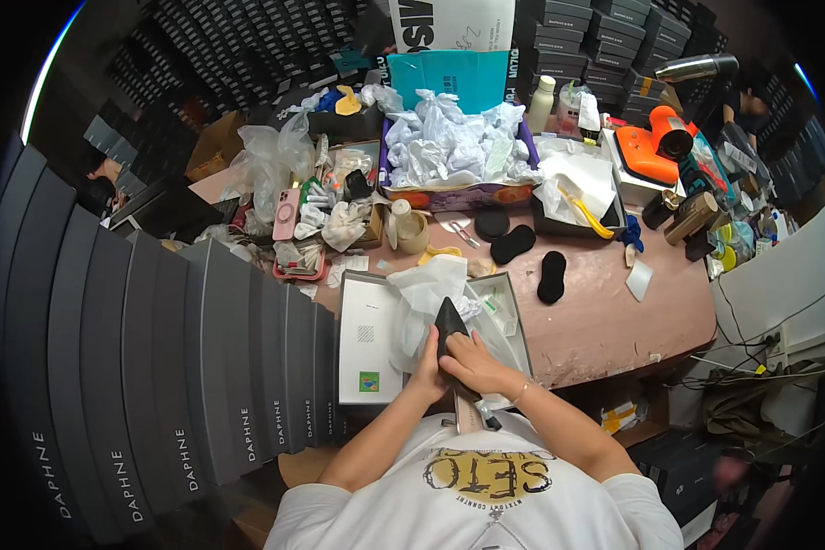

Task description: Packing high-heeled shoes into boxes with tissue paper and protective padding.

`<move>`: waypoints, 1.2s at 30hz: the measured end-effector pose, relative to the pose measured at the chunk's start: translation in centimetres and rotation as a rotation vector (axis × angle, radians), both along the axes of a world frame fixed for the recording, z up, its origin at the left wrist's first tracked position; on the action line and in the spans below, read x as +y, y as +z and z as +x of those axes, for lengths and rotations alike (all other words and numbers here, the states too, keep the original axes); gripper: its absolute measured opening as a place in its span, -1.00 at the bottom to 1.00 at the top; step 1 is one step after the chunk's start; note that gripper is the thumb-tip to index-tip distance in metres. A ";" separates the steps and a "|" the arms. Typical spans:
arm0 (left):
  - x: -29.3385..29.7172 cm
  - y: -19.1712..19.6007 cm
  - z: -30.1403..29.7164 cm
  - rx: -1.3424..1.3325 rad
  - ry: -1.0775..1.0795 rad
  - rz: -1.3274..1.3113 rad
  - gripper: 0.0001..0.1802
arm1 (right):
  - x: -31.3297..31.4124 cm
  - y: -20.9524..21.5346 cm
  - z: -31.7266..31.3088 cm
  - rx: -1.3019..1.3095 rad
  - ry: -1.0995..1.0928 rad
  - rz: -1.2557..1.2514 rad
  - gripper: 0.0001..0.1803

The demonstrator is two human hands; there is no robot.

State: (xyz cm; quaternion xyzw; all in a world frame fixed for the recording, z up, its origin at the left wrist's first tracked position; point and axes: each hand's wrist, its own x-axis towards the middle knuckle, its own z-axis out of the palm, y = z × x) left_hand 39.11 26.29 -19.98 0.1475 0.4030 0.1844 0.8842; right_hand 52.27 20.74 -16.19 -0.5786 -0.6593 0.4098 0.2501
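A black pointed-toe shoe (448, 317) is between my two hands, its toe aimed away from me and its heel end near my shirt. My left hand (427, 370) grips its left side. My right hand (478, 367) lies over the top from the right, fingers bent at the shoe's opening; the fingertips are partly hidden. Beneath sits an open shoebox (363, 316) with a white inside and dark edges. Thin white wrapping paper (420, 291) spills out of it, beside a small white packet (500, 313) in its right part.
Tall stacks of dark grey shoeboxes (220, 367) rise close on my left. A patterned box of crumpled white paper (454, 142) stands at the back. Black insole-shaped pads (551, 278), a yellow-handled tool (585, 214), a pink phone (287, 213) and an orange device (646, 154) lie on the pink table (605, 321).
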 end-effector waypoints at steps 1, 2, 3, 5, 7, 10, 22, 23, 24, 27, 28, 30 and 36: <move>-0.2 0.2 0.2 -0.002 0.057 0.016 -0.25 | 0.7 -0.5 -0.1 -0.007 -0.016 0.026 -0.42; -0.4 0.3 0.4 -0.005 0.113 0.032 -0.25 | 1.4 -0.7 -0.5 -0.013 -0.032 0.052 -0.41; 0.0 0.5 0.5 -0.001 0.116 0.064 -0.25 | 2.2 -0.4 -1.3 -0.019 -0.085 0.061 -0.41; 0.3 0.9 0.1 0.022 0.103 0.115 -0.24 | 2.6 0.3 -2.9 -0.016 -0.210 0.067 -0.41; 0.6 1.9 -0.4 -0.014 0.009 0.088 -0.26 | 2.4 0.6 -2.6 -0.021 -0.194 0.021 -0.39; 2.1 4.8 -0.3 -0.016 -0.030 0.276 -0.33 | 1.5 2.2 -2.1 -0.040 -0.156 0.140 -0.33; 5.2 2.3 -2.3 0.237 0.040 0.366 -0.64 | 2.0 2.4 -5.0 -0.106 0.010 0.065 -0.22; 4.2 3.9 -1.8 0.249 0.015 0.457 -0.67 | 0.4 1.0 -5.2 -0.047 -0.065 0.292 -0.26; 3.8 5.2 -1.5 0.263 -0.002 0.549 -0.70 | -0.3 0.3 -5.0 0.015 -0.131 0.521 -0.29; 3.5 8.0 -0.6 0.105 -0.003 0.603 -0.66 | -1.1 7.1 -2.2 -0.198 0.099 0.305 -0.32; 3.9 9.0 -0.2 0.043 -0.004 0.646 -0.64 | -0.9 8.6 -1.8 -0.296 0.142 0.316 -0.32; 4.1 9.1 -0.4 0.024 0.051 0.679 -0.66 | -1.5 10.3 -2.0 -0.280 0.127 0.298 -0.31; 5.0 10.2 -0.9 -0.025 0.165 0.748 -0.67 | -4.7 9.7 0.3 0.152 0.102 0.063 -0.40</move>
